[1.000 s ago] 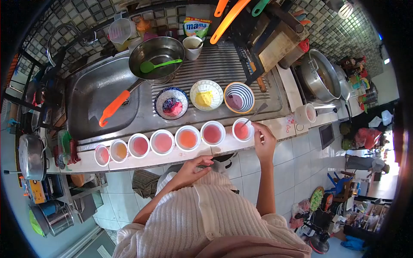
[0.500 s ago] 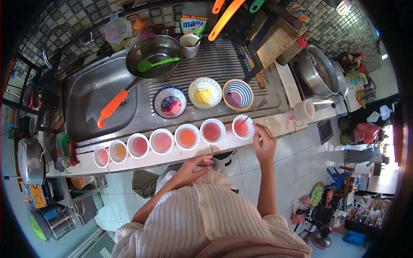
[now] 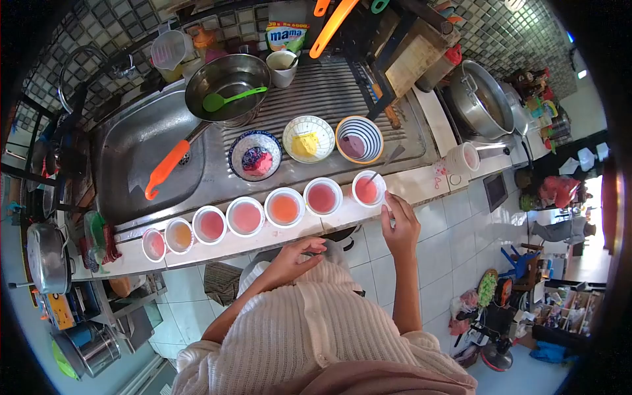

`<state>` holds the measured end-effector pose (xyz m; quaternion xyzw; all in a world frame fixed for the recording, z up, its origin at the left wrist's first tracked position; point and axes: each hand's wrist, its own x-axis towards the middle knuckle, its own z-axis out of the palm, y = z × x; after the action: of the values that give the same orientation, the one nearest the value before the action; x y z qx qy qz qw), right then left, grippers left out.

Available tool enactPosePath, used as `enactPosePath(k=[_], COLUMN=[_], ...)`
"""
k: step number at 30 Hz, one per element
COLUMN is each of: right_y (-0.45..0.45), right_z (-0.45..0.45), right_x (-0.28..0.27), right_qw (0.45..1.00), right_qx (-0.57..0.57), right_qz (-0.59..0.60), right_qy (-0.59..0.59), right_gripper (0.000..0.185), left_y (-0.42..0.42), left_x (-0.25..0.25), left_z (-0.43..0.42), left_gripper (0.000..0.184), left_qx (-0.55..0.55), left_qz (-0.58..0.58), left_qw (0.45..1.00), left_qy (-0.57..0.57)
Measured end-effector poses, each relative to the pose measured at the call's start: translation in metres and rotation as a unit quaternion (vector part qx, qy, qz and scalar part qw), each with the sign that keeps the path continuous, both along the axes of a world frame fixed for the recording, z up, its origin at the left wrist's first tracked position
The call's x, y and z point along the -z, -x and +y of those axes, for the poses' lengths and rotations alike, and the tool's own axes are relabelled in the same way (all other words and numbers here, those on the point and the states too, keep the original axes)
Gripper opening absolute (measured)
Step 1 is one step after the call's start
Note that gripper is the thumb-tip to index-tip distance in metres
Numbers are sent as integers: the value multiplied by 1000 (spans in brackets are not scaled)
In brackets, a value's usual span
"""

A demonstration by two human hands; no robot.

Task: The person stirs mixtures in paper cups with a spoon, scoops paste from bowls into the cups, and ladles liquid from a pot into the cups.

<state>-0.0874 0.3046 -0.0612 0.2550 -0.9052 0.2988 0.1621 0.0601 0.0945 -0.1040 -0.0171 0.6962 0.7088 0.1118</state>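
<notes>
Several white paper cups of pink, red and orange liquid stand in a row along the counter edge. The rightmost cup (image 3: 365, 199) holds red-pink liquid, and a metal spoon (image 3: 388, 162) leans in it with its handle to the upper right. My right hand (image 3: 401, 226) is at this cup's lower right side, thumb apart from the fingers; whether a fingertip touches the cup I cannot tell. Near my waist, my left hand (image 3: 297, 259) hovers with loosely bent fingers and nothing in it. Closest to it are the cup of orange liquid (image 3: 285, 207) and the counter edge.
Behind the cups are a blue patterned bowl (image 3: 234, 162), a bowl with yellow contents (image 3: 316, 125) and a striped bowl (image 3: 376, 136). A pan (image 3: 197, 99) with a green spoon (image 3: 214, 102) stands by the sink (image 3: 135, 155). Stacked cups (image 3: 463, 158) lie right, near a large pot (image 3: 471, 99).
My right hand has drawn slightly down from the rightmost cup, and its thumb and fingers have parted. My left hand stays in place. The view has shifted a little.
</notes>
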Motion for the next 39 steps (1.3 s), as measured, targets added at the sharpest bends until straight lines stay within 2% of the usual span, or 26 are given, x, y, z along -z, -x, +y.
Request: enactPosePath(k=[4,6,7,9,10,11,13,14,16,17,19,20,22,23,25,26,27,29,30,32,33,35,36,38,39], right_y=[-5,-3,1,18,34,49,79,92,114,122,136,147,163,165,155,150,155,168,165,160,160,163,159,148,149], right_z=[0,1,1,4,12,16,12,7,-7,-14,-27,-30,-39,-41,-56,-64,-60,-45,-46,-46,-42,-32,-31,-26,-19], right_x=[-6,-12,-12,-9,0,8,9,5,-6,-6,-4,5,22,23,3,-11,0,28,21,6,5,3,-4,-20,-16], right_qw=[1000,988,988,974,982,982,980,980,949,948,926,926,875,875,842,825,824,857,857,870,870,811,812,761,762], right_qx=[-5,5,4,53,49,49,14,11,-62,-64,-170,-172,-149,-152,-132,-120,-122,-177,-177,-181,-181,-158,-156,-110,-107], right_qz=[1,-106,-105,-123,-98,-98,-169,-169,-281,-281,-273,-272,-315,-313,-323,-366,-365,-267,-268,-351,-351,-559,-559,-633,-632], right_qy=[15,110,110,181,154,154,107,109,-131,-131,-197,-196,-336,-336,-411,-414,-416,-403,-404,-294,-294,-62,-62,87,88], right_gripper=[22,18,18,17,24,24,38,38,57,57,73,73,81,81,82,78,78,71,71,60,60,52,52,44,44], left_y=[0,0,-1,-3,-3,-3,-4,-4,-5,-6,-8,-9,-11,-11,-12,-12,-12,-13,-13,-13,-13,-13,-12,-11,-10], left_x=[-2,-1,0,0,2,5,6,6,5,6,7,7,6,6,4,1,0,3,4,5,5,6,7,11,12], left_z=[-3,-3,-3,-3,-3,-3,-2,-3,-5,-5,-5,-5,-5,-6,-7,-7,-7,-6,-6,-4,-4,-4,-3,-2,-2], left_gripper=[38,38,38,40,40,41,41,41,41,41,41,42,42,42,43,40,38,38,37,40,42,41,41,40,40], left_qx=[31,27,27,6,6,2,-2,0,-2,-4,-6,-11,-21,-24,-31,-28,-24,-30,-34,-38,-43,-44,-43,-38,-34], left_qz=[-35,-39,-38,-18,-18,-16,-13,-6,1,-1,-2,-8,-12,-11,-11,-20,-29,-22,-15,-15,-15,-11,-7,-2,1], left_qw=[999,999,999,1000,1000,1000,1000,1000,1000,1000,1000,1000,1000,1000,999,999,999,999,999,999,999,999,999,999,999], left_qy=[-4,-14,-14,-7,-7,-11,-15,-8,0,-2,-3,-9,-13,-14,-15,-15,-16,-20,-23,-25,-26,-28,-30,-30,-29])
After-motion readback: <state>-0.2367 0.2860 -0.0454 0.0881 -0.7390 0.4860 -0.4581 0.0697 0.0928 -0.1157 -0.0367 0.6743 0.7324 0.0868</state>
